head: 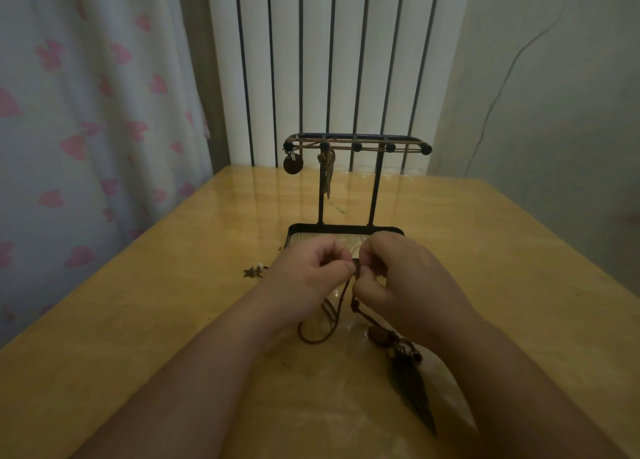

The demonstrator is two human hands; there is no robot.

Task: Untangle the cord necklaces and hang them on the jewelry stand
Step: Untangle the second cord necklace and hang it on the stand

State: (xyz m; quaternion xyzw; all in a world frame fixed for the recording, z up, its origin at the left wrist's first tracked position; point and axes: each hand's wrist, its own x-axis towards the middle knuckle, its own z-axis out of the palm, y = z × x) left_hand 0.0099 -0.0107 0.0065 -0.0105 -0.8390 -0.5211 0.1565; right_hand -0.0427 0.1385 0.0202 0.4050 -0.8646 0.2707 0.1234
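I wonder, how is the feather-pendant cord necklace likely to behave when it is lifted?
Probably floppy: its cord lies in loose loops on the table. The feather pendant end would likely dangle and swing, possibly snagging.

The black metal jewelry stand (346,230) is upright, with 5 ball-tipped pegs above a tray base. Tan cords run along the pegs, and a round disc pendant (292,164) and a long pendant (327,176) hang at the left. The dark cord necklace (377,334) trails its feather pendant (414,393) in front of the tray. A star pendant (250,271) lies to the left.
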